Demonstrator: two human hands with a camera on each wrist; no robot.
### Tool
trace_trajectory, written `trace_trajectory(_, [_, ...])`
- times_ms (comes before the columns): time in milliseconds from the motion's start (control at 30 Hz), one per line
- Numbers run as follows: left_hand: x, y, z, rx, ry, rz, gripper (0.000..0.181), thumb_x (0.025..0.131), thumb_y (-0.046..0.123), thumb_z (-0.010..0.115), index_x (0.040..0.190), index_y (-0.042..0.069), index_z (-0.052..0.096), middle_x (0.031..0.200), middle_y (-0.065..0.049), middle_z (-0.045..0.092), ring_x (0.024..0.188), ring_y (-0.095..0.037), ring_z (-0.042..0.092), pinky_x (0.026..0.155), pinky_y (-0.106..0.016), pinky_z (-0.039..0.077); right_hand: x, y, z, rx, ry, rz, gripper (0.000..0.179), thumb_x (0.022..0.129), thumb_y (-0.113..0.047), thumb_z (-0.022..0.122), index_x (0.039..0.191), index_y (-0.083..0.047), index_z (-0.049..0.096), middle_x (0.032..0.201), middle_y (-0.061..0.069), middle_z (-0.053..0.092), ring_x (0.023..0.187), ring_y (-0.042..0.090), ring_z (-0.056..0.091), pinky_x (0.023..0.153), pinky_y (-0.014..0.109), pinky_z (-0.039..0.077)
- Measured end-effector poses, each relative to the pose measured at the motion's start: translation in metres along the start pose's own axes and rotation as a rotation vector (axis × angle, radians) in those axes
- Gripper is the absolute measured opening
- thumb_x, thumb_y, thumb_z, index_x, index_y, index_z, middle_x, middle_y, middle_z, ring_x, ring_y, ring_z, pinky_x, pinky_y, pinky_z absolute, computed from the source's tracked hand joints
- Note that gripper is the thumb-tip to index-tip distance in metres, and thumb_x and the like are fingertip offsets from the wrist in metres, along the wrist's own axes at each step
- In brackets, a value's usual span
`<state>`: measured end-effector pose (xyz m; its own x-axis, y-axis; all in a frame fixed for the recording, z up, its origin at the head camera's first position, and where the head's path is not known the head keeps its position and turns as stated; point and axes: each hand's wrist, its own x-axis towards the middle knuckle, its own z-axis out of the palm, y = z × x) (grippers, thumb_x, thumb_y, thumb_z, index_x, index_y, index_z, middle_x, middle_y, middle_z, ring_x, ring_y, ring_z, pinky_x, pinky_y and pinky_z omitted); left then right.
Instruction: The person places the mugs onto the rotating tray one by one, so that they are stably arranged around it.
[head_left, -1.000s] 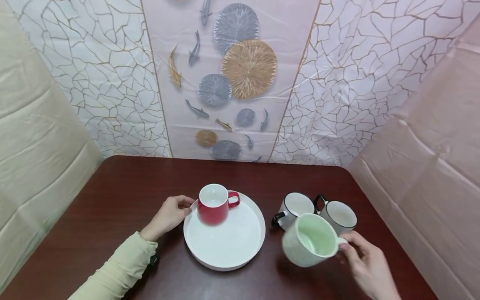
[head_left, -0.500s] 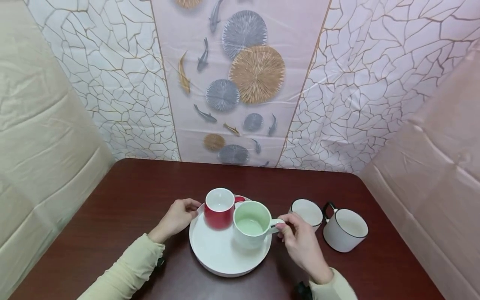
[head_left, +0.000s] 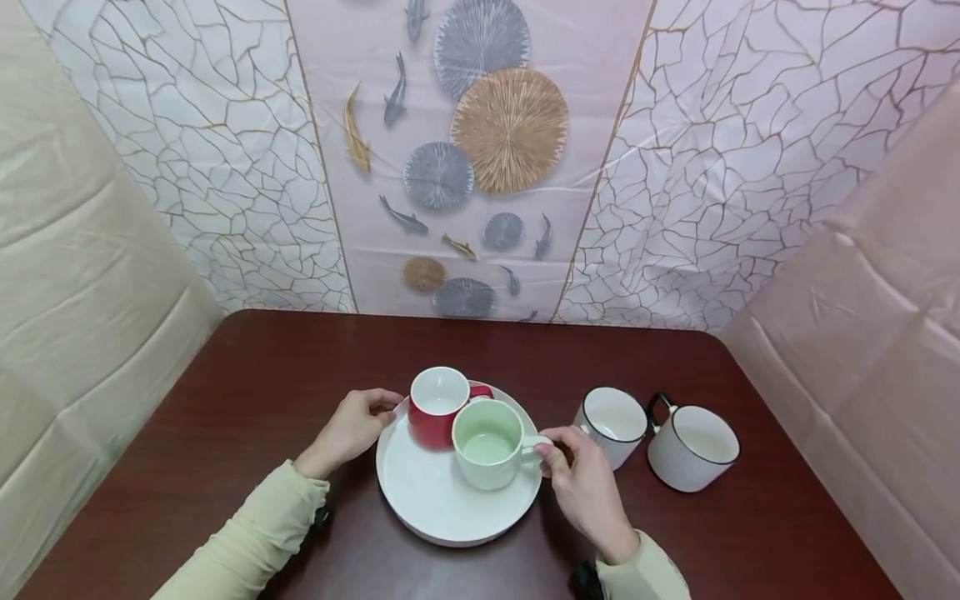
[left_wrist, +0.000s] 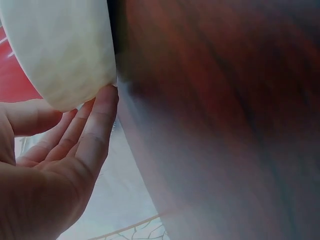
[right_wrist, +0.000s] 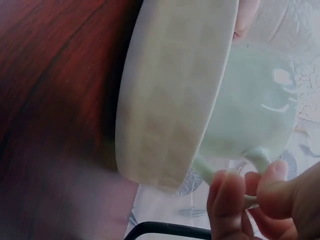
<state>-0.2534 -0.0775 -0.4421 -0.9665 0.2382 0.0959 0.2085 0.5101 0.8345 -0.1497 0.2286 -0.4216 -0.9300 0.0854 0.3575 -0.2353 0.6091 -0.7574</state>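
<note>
On the round white tray (head_left: 427, 508) stand a red mug (head_left: 431, 429) with a white inside and a pale green mug (head_left: 487, 462) close beside it. My right hand (head_left: 588, 487) pinches the green mug's handle between thumb and fingers, as the right wrist view also shows. At the tray's left rim, my left hand (head_left: 352, 429) holds the edge. In the left wrist view the left thumb (left_wrist: 37, 116) lies on the inner side of the rim and the fingertips press the outer wall. The tray's side hides the green mug's base in the right wrist view.
Two white mugs with black rims stand right of the tray: a nearer-in mug (head_left: 617, 425), partly covered by the right hand, and an outer mug (head_left: 690, 454) with a black handle. The dark wooden table (head_left: 300, 358) meets patterned cloth walls behind.
My right hand has carried the green mug left from in front of the white mugs onto the tray, beside the red mug. The left hand stays at the tray's rim.
</note>
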Motion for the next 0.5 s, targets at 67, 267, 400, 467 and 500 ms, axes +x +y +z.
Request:
trace_trajectory(67, [-0.0002,-0.0011,-0.0005,-0.001,-0.006,0.001,0.021,0.090,-0.001,0.059,0.109,-0.001,0.070,0.104,-0.011,0.070,0.095,-0.022,0.063,0.080,-0.035,0.051,-0.0018,0.0000,0.0013,-0.011,0.001,0.043,0.008,0.087,-0.012,0.071,0.093,-0.009,0.071,0.071,-0.003,0.061,0.061,0.008,0.058,0.055,0.023,0.049])
trace_trajectory(267, [0.0002,-0.0035,-0.0025,-0.005,-0.004,0.011,0.021,0.090,0.000,0.060,0.109,0.000,0.070,0.105,-0.011,0.070,0.094,-0.022,0.063,0.077,-0.033,0.051,-0.0031,0.0006,0.0041,-0.122,0.052,-0.045,0.013,0.087,-0.010,0.072,0.099,-0.004,0.072,0.075,0.000,0.066,0.062,0.007,0.061,0.054,0.022,0.050])
trace_trajectory(400, [0.0000,-0.0052,-0.0031,-0.012,-0.012,0.020,0.022,0.090,-0.001,0.060,0.110,-0.001,0.070,0.106,-0.011,0.070,0.094,-0.022,0.063,0.077,-0.032,0.051,-0.0003,0.0020,0.0061,-0.231,0.103,-0.187,0.018,0.087,-0.007,0.072,0.104,-0.001,0.072,0.088,0.005,0.070,0.071,0.013,0.066,0.060,0.029,0.054])
trace_trajectory(467, [0.0002,-0.0048,-0.0033,-0.011,-0.015,0.027,0.022,0.090,0.000,0.060,0.110,-0.001,0.070,0.106,-0.011,0.070,0.095,-0.022,0.063,0.078,-0.033,0.051,0.0024,0.0026,0.0059,-0.280,0.114,-0.220,0.020,0.087,-0.007,0.072,0.106,-0.002,0.072,0.093,0.007,0.072,0.079,0.017,0.068,0.065,0.033,0.056])
trace_trajectory(500, [0.0000,-0.0047,-0.0034,-0.009,-0.015,0.030,0.022,0.090,0.000,0.060,0.110,-0.001,0.070,0.106,-0.011,0.070,0.096,-0.023,0.063,0.079,-0.033,0.051,0.0037,0.0030,0.0056,-0.296,0.115,-0.228,0.020,0.088,-0.007,0.071,0.107,-0.002,0.072,0.095,0.009,0.072,0.083,0.020,0.069,0.068,0.035,0.056])
